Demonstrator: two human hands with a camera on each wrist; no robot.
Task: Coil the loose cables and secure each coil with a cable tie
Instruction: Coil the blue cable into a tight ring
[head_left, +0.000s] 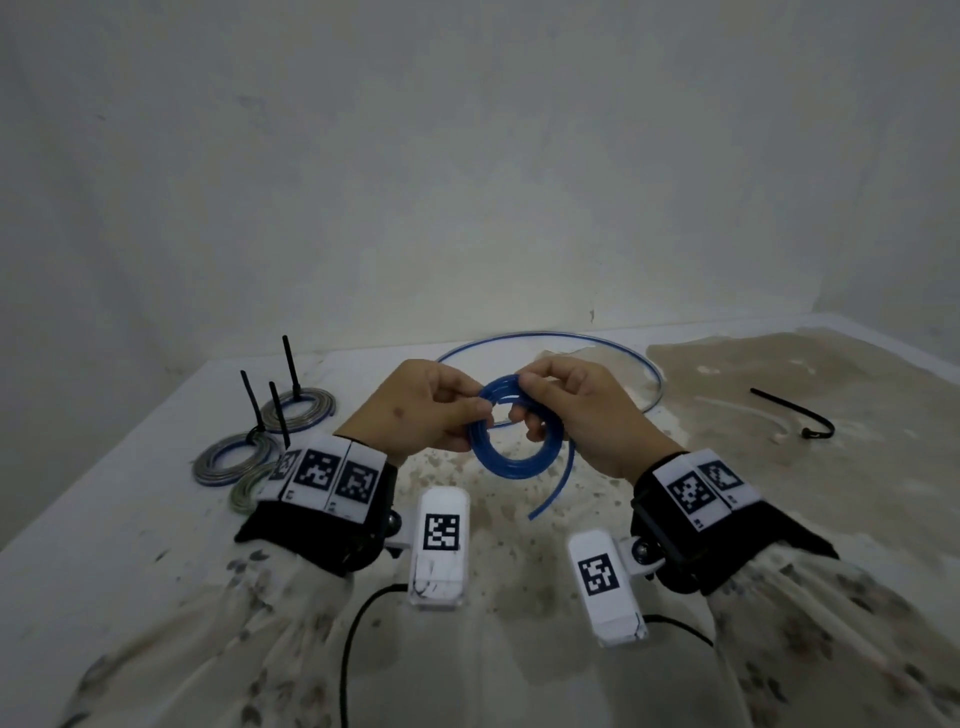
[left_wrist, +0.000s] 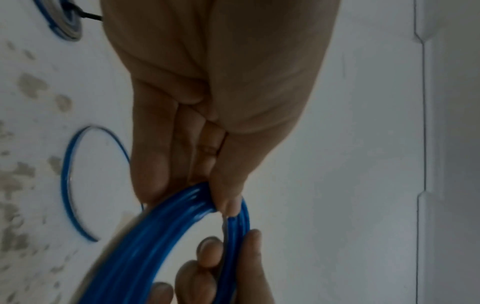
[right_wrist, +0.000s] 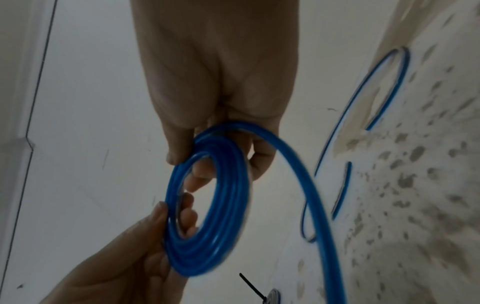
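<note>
A: Both hands grip the blue coil (head_left: 514, 441), held up over the surface (head_left: 130, 509). Left hand (head_left: 415, 410) pinches the left rim, right hand (head_left: 582, 415) curls its fingers (right_wrist: 192, 179) through the hole on the right.

B: Loose part?

A: One free end (head_left: 550, 493) hangs below the coil. A big loop of blue cable (head_left: 550, 343) lies on the surface behind the hands, not wound in yet.

B: Risks?

A: The coil looks stiff and springy; if either pinch slackens, the turns likely pop open. The trailing loop could also drag across the surface and snag.

B: Ties?

A: A spare black cable tie (head_left: 789, 413) lies well to the right. Reaching it frees one hand, so the coil may unwind. Three tied coils (head_left: 234, 457) sit at left.
</note>
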